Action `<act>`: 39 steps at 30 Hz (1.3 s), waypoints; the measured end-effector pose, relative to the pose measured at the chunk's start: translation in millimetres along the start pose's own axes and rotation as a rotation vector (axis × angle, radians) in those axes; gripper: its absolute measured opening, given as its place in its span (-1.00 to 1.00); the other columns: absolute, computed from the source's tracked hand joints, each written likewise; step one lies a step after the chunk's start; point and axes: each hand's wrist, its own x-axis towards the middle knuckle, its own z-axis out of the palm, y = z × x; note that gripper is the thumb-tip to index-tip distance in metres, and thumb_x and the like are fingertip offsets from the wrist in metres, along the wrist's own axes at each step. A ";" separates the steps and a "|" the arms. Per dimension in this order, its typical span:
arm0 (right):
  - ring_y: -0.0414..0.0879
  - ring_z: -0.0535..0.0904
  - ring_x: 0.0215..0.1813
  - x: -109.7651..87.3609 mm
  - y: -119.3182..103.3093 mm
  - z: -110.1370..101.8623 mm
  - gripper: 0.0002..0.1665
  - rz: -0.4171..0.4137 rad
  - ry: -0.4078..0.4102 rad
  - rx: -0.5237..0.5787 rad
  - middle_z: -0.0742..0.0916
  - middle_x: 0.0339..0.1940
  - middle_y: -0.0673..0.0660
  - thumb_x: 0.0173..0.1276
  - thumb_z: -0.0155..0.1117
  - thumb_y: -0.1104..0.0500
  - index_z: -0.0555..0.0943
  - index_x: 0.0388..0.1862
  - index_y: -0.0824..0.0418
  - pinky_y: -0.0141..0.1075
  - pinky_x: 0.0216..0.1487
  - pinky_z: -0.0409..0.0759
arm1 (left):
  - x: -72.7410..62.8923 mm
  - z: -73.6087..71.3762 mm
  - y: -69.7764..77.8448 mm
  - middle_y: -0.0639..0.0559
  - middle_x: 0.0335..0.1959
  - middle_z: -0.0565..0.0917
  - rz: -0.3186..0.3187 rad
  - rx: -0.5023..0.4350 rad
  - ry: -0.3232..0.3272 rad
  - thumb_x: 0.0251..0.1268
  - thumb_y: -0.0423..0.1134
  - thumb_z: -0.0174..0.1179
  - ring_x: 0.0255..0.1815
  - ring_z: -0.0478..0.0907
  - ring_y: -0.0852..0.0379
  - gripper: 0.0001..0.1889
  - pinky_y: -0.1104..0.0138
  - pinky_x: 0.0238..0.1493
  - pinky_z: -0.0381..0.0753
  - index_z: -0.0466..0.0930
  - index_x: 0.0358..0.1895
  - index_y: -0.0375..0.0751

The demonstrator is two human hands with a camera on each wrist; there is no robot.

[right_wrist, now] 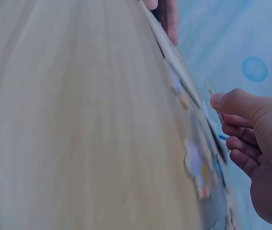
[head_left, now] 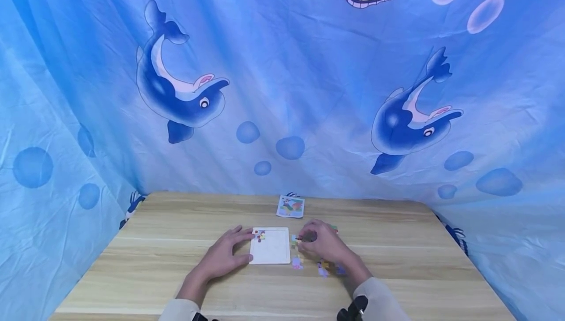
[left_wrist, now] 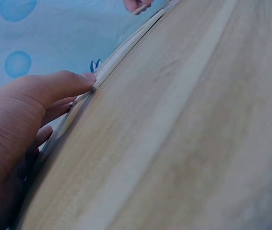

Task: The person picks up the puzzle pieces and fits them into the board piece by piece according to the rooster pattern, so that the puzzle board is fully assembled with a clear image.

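Observation:
A white square puzzle tray (head_left: 271, 251) lies on the table, with a few small coloured pieces (head_left: 261, 235) at its upper left corner. My left hand (head_left: 222, 256) rests at the tray's left side, thumb by the lower corner and fingers spread toward the upper one. In the left wrist view, the thumb (left_wrist: 80, 82) touches the tray's edge. To the right of the tray, my right hand (head_left: 325, 243) is raised over the table. It pinches a thin puzzle piece (right_wrist: 209, 88) between thumb and fingers; the piece's picture is mostly hidden.
Loose puzzle pieces (head_left: 297, 262) lie right of the tray, and several more pieces (head_left: 323, 268) sit under and beside my right forearm. A picture card (head_left: 291, 206) lies behind the tray. Blue cloth with dolphins (head_left: 185, 85) hangs around the wooden table (head_left: 212, 213).

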 end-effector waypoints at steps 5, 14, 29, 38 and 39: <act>-0.08 0.63 0.10 7.4 -10.6 5.0 -0.80 -0.019 -0.005 0.000 0.74 -0.06 -0.13 0.26 0.54 0.02 0.77 -0.15 -0.04 -0.08 0.17 0.60 | 0.1 -0.2 -1.1 0.11 0.51 0.49 0.004 0.002 0.001 0.22 0.02 0.40 0.67 0.16 -0.22 -0.40 -0.39 0.54 0.15 0.60 0.36 0.06; -0.06 0.63 0.13 24.1 -30.2 25.9 -0.83 -0.035 -0.021 0.042 0.75 -0.04 -0.10 0.26 0.53 0.06 0.79 -0.17 -0.03 -0.10 0.21 0.61 | 0.5 -0.3 -0.3 0.10 0.53 0.48 -0.005 0.016 0.004 0.19 0.01 0.41 0.67 0.17 -0.23 -0.39 -0.42 0.52 0.15 0.60 0.36 0.07; -0.20 0.63 0.00 44.3 -51.1 64.3 -0.80 -0.116 -0.033 0.002 0.75 -0.13 -0.08 0.21 0.55 0.14 0.82 -0.16 0.03 -0.30 0.15 0.64 | -0.3 0.2 0.1 0.09 0.53 0.47 0.014 0.022 0.000 0.21 0.02 0.39 0.66 0.17 -0.25 -0.40 -0.44 0.49 0.19 0.60 0.37 0.09; -0.19 0.63 0.01 45.9 -52.9 71.7 -0.79 -0.133 -0.030 -0.020 0.77 -0.12 -0.04 0.18 0.57 0.14 0.83 -0.17 0.07 -0.26 0.21 0.60 | -0.1 0.4 -1.4 0.08 0.52 0.48 0.018 0.022 0.006 0.19 0.03 0.40 0.65 0.20 -0.24 -0.39 -0.44 0.48 0.19 0.60 0.36 0.06; -0.19 0.62 0.00 46.0 -52.9 72.1 -0.79 -0.135 -0.028 -0.021 0.77 -0.12 -0.04 0.18 0.58 0.14 0.83 -0.17 0.07 -0.27 0.19 0.60 | -0.2 0.4 -1.6 0.08 0.52 0.48 0.015 0.025 0.008 0.19 0.03 0.40 0.65 0.20 -0.24 -0.39 -0.44 0.48 0.19 0.60 0.36 0.06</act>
